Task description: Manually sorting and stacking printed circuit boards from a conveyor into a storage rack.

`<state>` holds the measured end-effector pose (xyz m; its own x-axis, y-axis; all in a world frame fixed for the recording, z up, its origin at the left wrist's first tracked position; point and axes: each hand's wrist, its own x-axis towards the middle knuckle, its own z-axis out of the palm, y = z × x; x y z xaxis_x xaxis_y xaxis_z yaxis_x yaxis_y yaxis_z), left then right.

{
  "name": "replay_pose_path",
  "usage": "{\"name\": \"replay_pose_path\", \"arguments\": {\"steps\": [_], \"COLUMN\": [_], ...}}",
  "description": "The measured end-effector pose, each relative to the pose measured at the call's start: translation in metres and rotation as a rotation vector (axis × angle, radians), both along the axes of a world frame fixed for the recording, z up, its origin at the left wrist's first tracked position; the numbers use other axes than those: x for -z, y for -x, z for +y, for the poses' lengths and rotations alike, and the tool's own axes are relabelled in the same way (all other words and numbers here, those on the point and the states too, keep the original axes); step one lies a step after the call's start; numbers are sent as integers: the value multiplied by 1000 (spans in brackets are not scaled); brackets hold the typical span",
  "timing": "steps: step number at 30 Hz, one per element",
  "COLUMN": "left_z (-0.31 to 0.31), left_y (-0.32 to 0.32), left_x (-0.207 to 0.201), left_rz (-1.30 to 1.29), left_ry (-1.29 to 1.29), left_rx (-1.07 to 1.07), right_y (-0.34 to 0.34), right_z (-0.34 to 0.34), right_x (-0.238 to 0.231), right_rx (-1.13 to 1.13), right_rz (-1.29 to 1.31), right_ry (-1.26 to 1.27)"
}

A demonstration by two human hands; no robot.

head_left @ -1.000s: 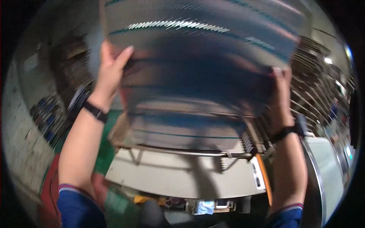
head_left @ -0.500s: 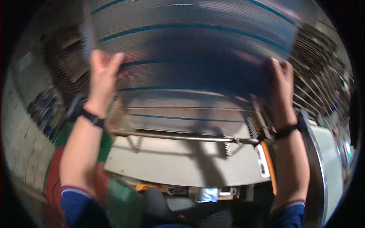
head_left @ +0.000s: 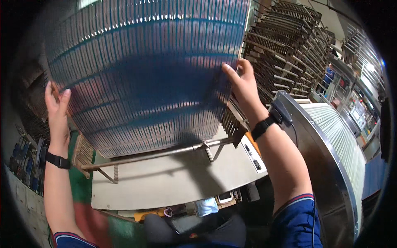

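A large blue panel with copper-toned strips and rows of fine lines (head_left: 144,78) stands steeply in front of me, held by its two side edges. My left hand (head_left: 58,111) is closed on the left edge, thumb on the near face. On the opposite edge, my right hand (head_left: 245,87) grips a little higher, also with its thumb on the face. Below, a metal rack with slotted end pieces and a front rod (head_left: 140,158) rests on a white tabletop (head_left: 149,186). The panel's lower edge is between the rack's ends; whether it touches the rack I cannot tell.
Stacked slotted racks (head_left: 285,49) rise at the far right. Nearer stands a metal-rimmed unit with pale ribbed sheets (head_left: 335,128). A marker (head_left: 252,156) lies at the table's right end. Below the front edge are a blue packet (head_left: 206,206) and other small items.
The view has swung right, so the panel, rack and table appear further left and tilted. More of the stacked racks shows. Both hands keep their hold on the panel.
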<state>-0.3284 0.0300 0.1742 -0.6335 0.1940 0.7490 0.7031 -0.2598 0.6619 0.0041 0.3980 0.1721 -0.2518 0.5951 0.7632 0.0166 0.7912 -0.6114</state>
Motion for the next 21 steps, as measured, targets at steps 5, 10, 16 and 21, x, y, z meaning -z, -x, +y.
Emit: {"name": "replay_pose_path", "arguments": {"steps": [5,10,16,21], "left_z": [-15,32,62,51], "left_y": [-5,-47,-85,-82], "left_x": [-97,-196,-150,-94], "left_rz": [739,1380,686,964], "left_ry": [-14,253,1179,820], "left_rx": [-479,-711,-254,-323], "right_y": [-10,19,29,-1], "right_z": [-10,-68,-72,-65], "right_x": [-113,-205,-137,-87], "right_rx": [250,460,298,213], "right_rz": [122,36,-1071,-714], "right_ry": [-765,-1332,-466,-682]}}
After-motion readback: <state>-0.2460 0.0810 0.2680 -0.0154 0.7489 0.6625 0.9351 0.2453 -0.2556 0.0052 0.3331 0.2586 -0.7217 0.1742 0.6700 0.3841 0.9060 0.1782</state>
